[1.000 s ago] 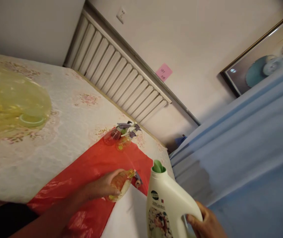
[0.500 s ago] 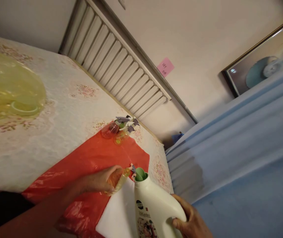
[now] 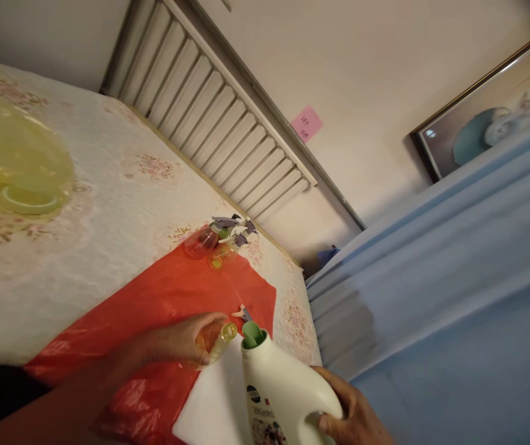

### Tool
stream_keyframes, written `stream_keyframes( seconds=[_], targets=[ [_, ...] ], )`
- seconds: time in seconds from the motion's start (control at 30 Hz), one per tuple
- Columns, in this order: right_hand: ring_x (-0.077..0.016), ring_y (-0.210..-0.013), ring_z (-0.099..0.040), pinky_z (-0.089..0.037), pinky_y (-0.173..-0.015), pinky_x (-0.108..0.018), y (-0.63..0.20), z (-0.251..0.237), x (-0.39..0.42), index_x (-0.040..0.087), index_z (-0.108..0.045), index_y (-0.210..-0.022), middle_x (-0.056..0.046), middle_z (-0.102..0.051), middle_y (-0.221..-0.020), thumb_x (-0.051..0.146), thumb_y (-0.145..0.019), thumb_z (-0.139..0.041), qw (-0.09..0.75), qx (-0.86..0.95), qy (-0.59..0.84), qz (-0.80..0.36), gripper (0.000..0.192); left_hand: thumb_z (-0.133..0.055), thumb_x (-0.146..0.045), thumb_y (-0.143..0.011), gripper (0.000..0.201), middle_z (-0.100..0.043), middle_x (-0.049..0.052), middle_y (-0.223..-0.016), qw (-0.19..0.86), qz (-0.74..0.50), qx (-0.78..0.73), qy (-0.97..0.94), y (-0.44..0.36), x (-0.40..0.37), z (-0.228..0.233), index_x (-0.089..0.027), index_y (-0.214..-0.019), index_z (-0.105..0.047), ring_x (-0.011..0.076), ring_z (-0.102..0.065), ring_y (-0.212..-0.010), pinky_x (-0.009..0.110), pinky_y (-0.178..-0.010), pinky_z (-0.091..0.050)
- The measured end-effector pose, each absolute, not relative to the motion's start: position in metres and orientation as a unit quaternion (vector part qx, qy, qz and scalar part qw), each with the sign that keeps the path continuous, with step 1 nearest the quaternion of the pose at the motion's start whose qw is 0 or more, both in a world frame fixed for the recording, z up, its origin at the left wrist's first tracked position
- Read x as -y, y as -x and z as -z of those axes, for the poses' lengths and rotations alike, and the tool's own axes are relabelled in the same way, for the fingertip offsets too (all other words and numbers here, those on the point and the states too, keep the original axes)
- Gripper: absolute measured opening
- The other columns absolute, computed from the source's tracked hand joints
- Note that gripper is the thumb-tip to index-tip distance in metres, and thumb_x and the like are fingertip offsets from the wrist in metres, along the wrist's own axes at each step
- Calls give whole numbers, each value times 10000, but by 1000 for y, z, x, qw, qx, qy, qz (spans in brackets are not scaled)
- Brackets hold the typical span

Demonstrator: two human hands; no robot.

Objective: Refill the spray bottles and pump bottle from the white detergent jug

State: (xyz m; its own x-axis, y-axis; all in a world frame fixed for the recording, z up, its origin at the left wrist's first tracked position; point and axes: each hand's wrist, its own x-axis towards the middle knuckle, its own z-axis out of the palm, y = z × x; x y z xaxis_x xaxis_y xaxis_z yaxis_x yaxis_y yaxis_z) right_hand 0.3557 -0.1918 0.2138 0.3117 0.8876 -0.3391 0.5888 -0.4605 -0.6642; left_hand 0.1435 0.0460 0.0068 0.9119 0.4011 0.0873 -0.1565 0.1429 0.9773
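Spillage is the chief risk I would log. The jug (image 3: 287, 383) is uncapped, its green spout (image 3: 252, 334) just beside the neck of the small clear bottle (image 3: 221, 347); too quick a tilt could put liquid on the red sheet (image 3: 153, 303) or white sheet (image 3: 218, 395). Second risk, in my judgement: the bottle looks smooth, so a loose grip might let it turn. Grip state: left hand (image 3: 188, 340) wrapped round the bottle's body, right hand (image 3: 352, 408) closed on the jug's handle. A spray head (image 3: 242, 313) shows against the red sheet just beyond. Appearance: jug cream-white, opaque, label partly out of view, fill level not visible. Bottle see-through, yellowish at the neck, orange-tinged below; contents, cannot tell. Lean of either vessel uncertain, my view being itself tilted.
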Motion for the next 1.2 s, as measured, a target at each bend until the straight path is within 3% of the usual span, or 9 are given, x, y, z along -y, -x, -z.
stream_keyframes(
  seconds=[0.2, 0.4, 0.53, 0.9, 1.2],
  targets=[
    [-164, -679, -521, -353, -474, -202, -347, -220, 188, 200, -662, -1149, -26, -618, -853, 767, -623, -686, 196, 482, 765, -379, 773, -691, -167, -657, 711, -707, 40, -1118, 760, -186, -85, -617, -142, -47, -11, -226, -1349, -540, 284, -664, -980, 318, -720, -521],
    [-180, -706, -529, -375, -505, -214, -345, -223, 188, 194, -674, -1043, -33, -619, -844, 784, -667, -649, 185, 506, 760, -363, 700, -662, -145, -669, 626, -724, -8, -1106, 745, -200, -87, -630, -139, -47, -15, -213, -1287, -595, 276, -647, -1045, 308, -816, -520],
    [-186, -736, -540, -402, -547, -215, -344, -223, 189, 208, -674, -1111, -25, -609, -859, 766, -693, -651, 201, 508, 752, -368, 697, -660, -160, -668, 654, -731, -13, -1046, 748, -188, -85, -631, -141, -47, -13, -219, -1314, -572, 269, -662, -979, 299, -743, -531],
    [-163, -707, -502, -319, -438, -175, -347, -223, 188, 211, -668, -1205, -39, -622, -905, 726, -719, -652, 189, 497, 754, -384, 708, -722, -190, -635, 651, -717, 57, -1196, 731, -186, -86, -651, -146, -51, -9, -240, -1274, -610, 321, -638, -1126, 379, -886, -533],
    [-163, -670, -512, -347, -428, -182, -345, -230, 188, 184, -632, -1300, -57, -657, -914, 713, -688, -674, 165, 485, 788, -343, 810, -686, -159, -612, 695, -706, 43, -1211, 731, -182, -103, -649, -141, -48, -19, -218, -1297, -584, 299, -663, -1064, 323, -800, -545]
  ],
)
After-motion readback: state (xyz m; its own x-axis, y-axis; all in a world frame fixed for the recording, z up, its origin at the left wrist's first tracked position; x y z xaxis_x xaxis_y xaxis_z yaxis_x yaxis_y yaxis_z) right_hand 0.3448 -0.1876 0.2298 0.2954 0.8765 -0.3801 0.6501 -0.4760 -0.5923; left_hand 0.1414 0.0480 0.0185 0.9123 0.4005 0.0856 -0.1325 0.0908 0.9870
